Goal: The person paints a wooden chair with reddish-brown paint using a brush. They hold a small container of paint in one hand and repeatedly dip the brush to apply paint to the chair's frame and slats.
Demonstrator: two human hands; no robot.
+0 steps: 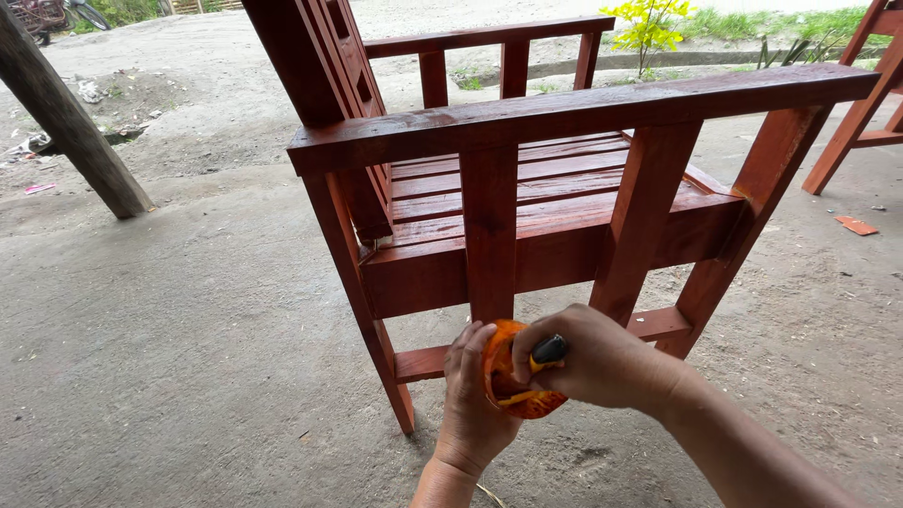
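Note:
A red-brown wooden armchair (pixel 527 188) with a slatted seat stands on a concrete floor, its finish looking wet and glossy. Low in front of its side rail, my left hand (pixel 475 404) cups a small orange-stained container (pixel 515 381) from below. My right hand (pixel 597 357) is closed around a tool with a black and yellow handle (pixel 548 351), whose tip dips into the container and is hidden. Both hands sit just below the chair's lower side stretcher (pixel 649 325).
A leaning wooden post (pixel 71 122) stands at the left. Part of another red-brown wooden frame (pixel 861 103) shows at the right edge, with a small red scrap (pixel 856 225) on the floor near it. A yellow-leaved plant (pixel 649 26) grows behind.

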